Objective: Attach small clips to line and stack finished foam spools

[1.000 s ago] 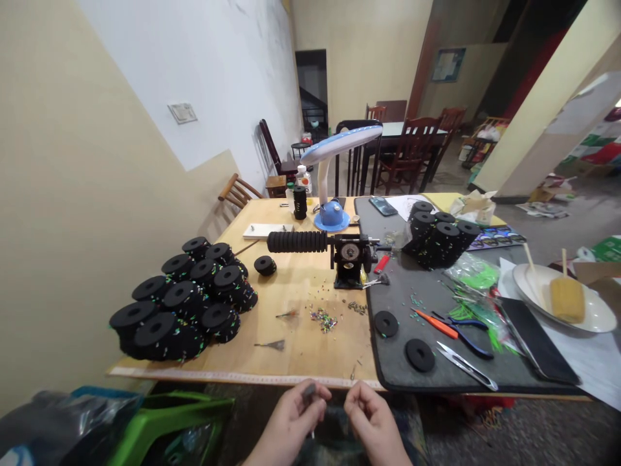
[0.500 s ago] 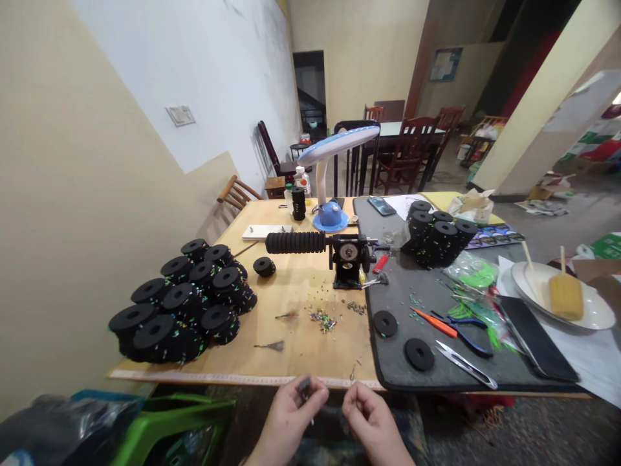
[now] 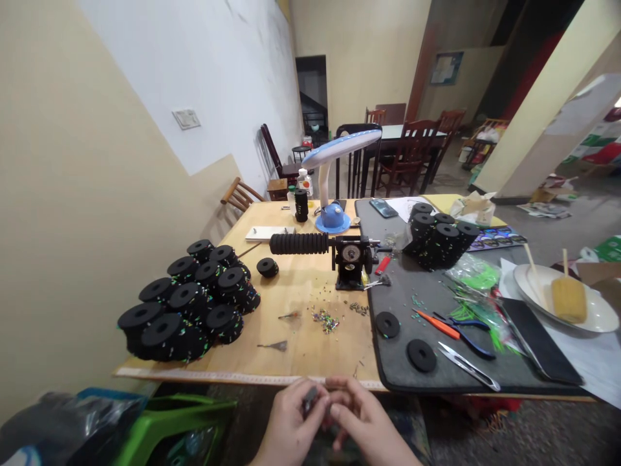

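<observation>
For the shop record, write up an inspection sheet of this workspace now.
surface: wooden table, grey mat over its right side.
job's things: small dark piece, too small to identify; black foam rings in a heap; black-gripped winding device; coloured flecks.
clutter: blue-handled pliers, steel snips, phone, white plate with a corn cob.
hands: left hand pinches the piece; right hand close against it, its hold unclear.
cables: nothing seen.
surroundings: wooden chairs behind, green plastic stool at lower left.
</observation>
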A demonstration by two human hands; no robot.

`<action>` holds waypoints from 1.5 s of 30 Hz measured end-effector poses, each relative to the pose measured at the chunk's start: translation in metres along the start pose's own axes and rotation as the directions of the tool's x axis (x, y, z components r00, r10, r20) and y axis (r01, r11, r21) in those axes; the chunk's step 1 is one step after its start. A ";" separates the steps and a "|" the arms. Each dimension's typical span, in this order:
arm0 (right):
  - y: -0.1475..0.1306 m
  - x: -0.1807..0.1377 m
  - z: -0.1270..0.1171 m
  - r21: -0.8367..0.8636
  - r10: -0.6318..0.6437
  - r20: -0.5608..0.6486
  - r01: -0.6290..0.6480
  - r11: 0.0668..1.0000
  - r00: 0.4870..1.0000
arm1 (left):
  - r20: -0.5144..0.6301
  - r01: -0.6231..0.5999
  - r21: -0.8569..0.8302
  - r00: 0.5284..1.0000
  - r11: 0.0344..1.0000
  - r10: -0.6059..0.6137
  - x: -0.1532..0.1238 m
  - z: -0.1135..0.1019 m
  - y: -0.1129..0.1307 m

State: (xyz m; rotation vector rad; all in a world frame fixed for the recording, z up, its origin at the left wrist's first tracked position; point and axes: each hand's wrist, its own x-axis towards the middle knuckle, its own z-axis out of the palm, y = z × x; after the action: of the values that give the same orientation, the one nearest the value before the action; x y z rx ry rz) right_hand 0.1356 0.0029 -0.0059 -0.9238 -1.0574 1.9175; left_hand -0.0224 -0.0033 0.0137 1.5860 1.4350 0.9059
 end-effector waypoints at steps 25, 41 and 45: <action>0.002 0.005 0.000 -0.556 -0.259 -0.065 0.180 0.811 0.964 | 0.135 0.294 -0.397 0.956 0.870 -0.261 0.004 -0.007 -0.001; 0.017 0.012 0.002 -0.050 -0.025 -0.234 0.014 0.999 0.972 | 0.331 0.457 -0.605 0.889 0.652 -0.316 0.001 0.013 -0.017; 0.022 0.013 0.000 -0.058 -0.045 -0.205 0.034 0.998 0.978 | 0.324 0.432 -0.583 0.900 0.688 -0.291 0.000 0.013 -0.013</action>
State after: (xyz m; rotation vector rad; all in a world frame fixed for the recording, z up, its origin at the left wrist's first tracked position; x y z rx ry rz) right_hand 0.1241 0.0057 -0.0281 -1.0980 -1.0009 1.7255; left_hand -0.0160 -0.0035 -0.0039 0.8011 1.0614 0.8366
